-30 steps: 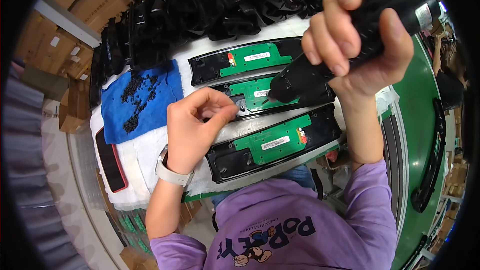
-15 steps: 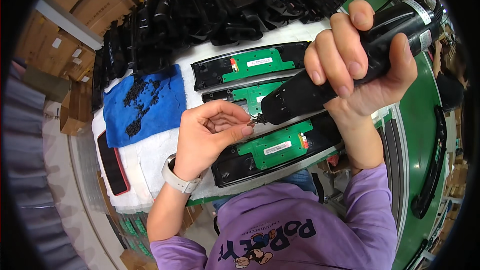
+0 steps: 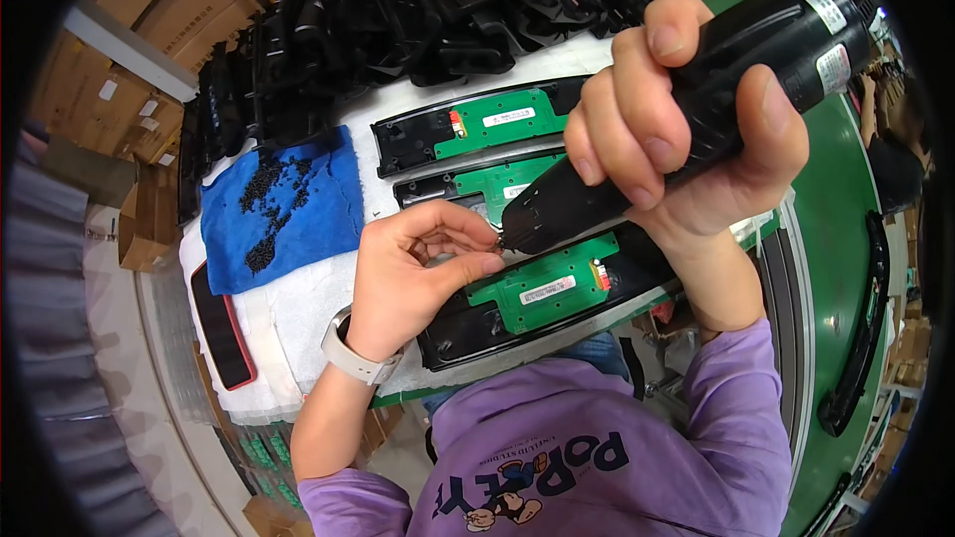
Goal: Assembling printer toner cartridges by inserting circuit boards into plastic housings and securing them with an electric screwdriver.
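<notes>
My right hand (image 3: 711,189) is wrapped round a black electric screwdriver (image 3: 781,45), tilted so that its narrow end points down and left. At that end, my left hand (image 3: 408,264) closes thumb and fingers in a pinch; what sits between them is too small and hidden to make out. Below both hands lies the nearest long black housing (image 3: 458,340) with a green circuit board (image 3: 527,316) in it. A second green board (image 3: 487,185) in its housing is partly covered by the screwdriver. Farther back rests a third black housing (image 3: 406,145) with a board.
Left of the housings, small black screws (image 3: 261,257) lie scattered on a blue cloth (image 3: 338,174). A red-edged phone (image 3: 223,328) is at the table's left edge. Many black plastic parts (image 3: 418,20) are piled at the back. Cardboard boxes (image 3: 189,15) stand at the far left.
The screwdriver and my right hand have shifted a little left, its tip now right at my left fingertips. My left hand keeps nearly the same place and pinch.
</notes>
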A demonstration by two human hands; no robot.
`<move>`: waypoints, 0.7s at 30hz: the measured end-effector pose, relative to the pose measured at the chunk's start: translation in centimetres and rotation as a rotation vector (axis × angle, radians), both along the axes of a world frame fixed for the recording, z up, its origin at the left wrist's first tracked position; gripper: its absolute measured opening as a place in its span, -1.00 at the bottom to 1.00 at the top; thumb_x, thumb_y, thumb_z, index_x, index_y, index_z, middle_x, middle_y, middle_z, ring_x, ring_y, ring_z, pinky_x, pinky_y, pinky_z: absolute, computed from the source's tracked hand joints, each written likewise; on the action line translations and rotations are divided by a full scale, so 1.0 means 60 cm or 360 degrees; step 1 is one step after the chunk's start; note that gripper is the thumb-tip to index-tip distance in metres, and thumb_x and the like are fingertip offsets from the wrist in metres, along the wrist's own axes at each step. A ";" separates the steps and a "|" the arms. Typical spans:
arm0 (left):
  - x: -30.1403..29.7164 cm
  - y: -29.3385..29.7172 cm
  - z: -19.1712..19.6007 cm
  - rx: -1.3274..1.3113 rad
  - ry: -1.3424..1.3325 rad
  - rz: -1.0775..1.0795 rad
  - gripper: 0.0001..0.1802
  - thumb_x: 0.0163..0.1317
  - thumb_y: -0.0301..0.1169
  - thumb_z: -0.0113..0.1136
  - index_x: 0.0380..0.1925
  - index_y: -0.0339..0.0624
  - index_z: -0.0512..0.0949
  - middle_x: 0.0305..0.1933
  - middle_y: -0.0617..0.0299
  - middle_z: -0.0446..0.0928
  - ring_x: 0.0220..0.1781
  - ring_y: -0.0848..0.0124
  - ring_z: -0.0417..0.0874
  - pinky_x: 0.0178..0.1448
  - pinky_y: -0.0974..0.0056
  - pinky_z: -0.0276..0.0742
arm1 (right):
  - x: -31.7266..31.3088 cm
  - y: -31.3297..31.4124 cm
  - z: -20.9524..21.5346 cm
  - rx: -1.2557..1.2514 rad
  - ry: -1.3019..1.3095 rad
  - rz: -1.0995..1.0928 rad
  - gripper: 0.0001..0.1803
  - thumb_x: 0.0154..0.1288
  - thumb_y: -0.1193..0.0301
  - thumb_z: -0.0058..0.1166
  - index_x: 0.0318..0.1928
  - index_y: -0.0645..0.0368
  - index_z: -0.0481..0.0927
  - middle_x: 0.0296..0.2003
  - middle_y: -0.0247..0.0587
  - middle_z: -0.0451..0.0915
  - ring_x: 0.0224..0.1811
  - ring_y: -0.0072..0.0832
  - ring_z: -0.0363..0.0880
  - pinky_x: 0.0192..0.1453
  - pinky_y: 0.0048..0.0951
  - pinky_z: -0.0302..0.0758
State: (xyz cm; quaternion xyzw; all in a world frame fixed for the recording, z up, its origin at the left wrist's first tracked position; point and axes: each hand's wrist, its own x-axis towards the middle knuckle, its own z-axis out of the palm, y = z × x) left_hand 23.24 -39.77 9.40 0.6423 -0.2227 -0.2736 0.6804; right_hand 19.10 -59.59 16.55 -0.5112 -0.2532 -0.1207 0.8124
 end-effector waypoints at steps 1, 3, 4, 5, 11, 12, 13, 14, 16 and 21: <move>-0.001 0.000 -0.001 0.0026 -0.0032 0.0007 -0.81 -0.07 -0.70 0.27 -0.39 -0.38 0.55 -0.36 0.17 0.58 -0.29 0.49 0.60 -0.13 0.43 0.53 | 0.000 0.001 0.003 0.0002 0.0002 0.0000 -0.56 0.25 0.05 -0.13 -0.11 0.17 0.30 -0.58 -0.41 0.35 -0.69 -0.62 0.30 -0.42 -0.47 0.38; -0.001 -0.001 0.000 0.0081 -0.0083 -0.0001 -0.81 -0.08 -0.70 0.28 -0.39 -0.38 0.55 -0.36 0.18 0.59 -0.29 0.50 0.60 -0.13 0.43 0.53 | -0.001 0.002 0.007 -0.0102 0.0064 -0.0040 -0.56 0.25 0.05 -0.15 -0.12 0.17 0.29 -0.58 -0.40 0.34 -0.71 -0.61 0.28 -0.44 -0.47 0.37; -0.001 -0.003 0.002 0.0134 -0.0137 -0.0009 -0.81 -0.08 -0.69 0.29 -0.40 -0.38 0.55 -0.36 0.18 0.59 -0.29 0.50 0.60 -0.13 0.43 0.53 | -0.002 0.002 0.009 -0.0103 0.0067 -0.0048 -0.56 0.25 0.05 -0.15 -0.12 0.17 0.29 -0.58 -0.40 0.34 -0.71 -0.61 0.28 -0.44 -0.47 0.37; -0.002 -0.004 0.003 0.0133 -0.0134 -0.0017 -0.81 -0.08 -0.69 0.29 -0.40 -0.38 0.55 -0.36 0.18 0.59 -0.29 0.50 0.60 -0.13 0.43 0.53 | -0.003 0.002 0.010 -0.0123 0.0081 -0.0076 -0.56 0.26 0.04 -0.17 -0.11 0.17 0.30 -0.59 -0.40 0.34 -0.71 -0.61 0.28 -0.44 -0.47 0.36; -0.005 -0.002 0.012 0.0208 0.0121 -0.0082 -0.74 -0.11 -0.66 0.33 -0.34 -0.36 0.56 -0.29 0.17 0.60 -0.21 0.47 0.61 -0.07 0.40 0.51 | 0.026 -0.019 -0.020 0.0507 -0.0013 0.0311 -0.59 0.32 0.09 -0.24 -0.08 0.19 0.32 -0.59 -0.40 0.32 -0.67 -0.59 0.29 -0.39 -0.48 0.36; -0.009 -0.011 0.015 0.0078 -0.0050 -0.0030 -0.68 -0.13 -0.62 0.35 -0.29 -0.35 0.55 -0.25 0.17 0.59 -0.15 0.46 0.59 -0.04 0.38 0.49 | 0.033 -0.031 -0.020 0.0483 0.0002 0.0371 -0.60 0.33 0.10 -0.25 -0.09 0.20 0.32 -0.59 -0.40 0.31 -0.68 -0.59 0.29 -0.39 -0.47 0.36; -0.011 -0.017 0.018 -0.0055 -0.0221 0.0022 -0.63 -0.15 -0.59 0.38 -0.25 -0.34 0.54 -0.22 0.18 0.59 -0.10 0.45 0.58 -0.01 0.36 0.46 | 0.035 -0.043 -0.019 0.0459 0.0015 0.0430 -0.61 0.33 0.11 -0.25 -0.11 0.20 0.33 -0.59 -0.40 0.31 -0.68 -0.58 0.29 -0.39 -0.47 0.36; -0.006 -0.011 0.024 0.0205 -0.0642 0.0008 -0.51 -0.21 -0.45 0.43 -0.18 -0.30 0.52 -0.15 0.14 0.57 -0.01 0.32 0.55 0.03 0.29 0.42 | 0.034 -0.051 -0.014 0.0376 0.0058 0.0325 -0.61 0.29 0.12 -0.20 -0.14 0.22 0.32 -0.62 -0.41 0.30 -0.72 -0.61 0.27 -0.47 -0.50 0.34; 0.006 -0.005 0.015 0.0404 -0.1169 0.0064 -0.51 -0.21 -0.39 0.42 -0.19 -0.29 0.52 -0.14 0.11 0.56 0.01 0.25 0.54 0.02 0.26 0.42 | 0.035 -0.072 -0.018 0.0091 -0.0018 0.0206 -0.61 0.26 0.13 -0.16 -0.15 0.22 0.32 -0.64 -0.41 0.30 -0.74 -0.62 0.26 -0.52 -0.52 0.32; 0.026 0.000 -0.003 0.0843 -0.1889 -0.0029 -0.56 -0.10 -0.27 0.32 -0.20 -0.24 0.53 0.02 0.04 0.47 0.17 0.12 0.40 0.15 0.11 0.29 | 0.024 -0.066 -0.018 -0.0302 0.0118 -0.0236 -0.62 0.15 0.19 -0.05 -0.22 0.28 0.29 -0.70 -0.37 0.27 -0.80 -0.63 0.21 -0.65 -0.56 0.22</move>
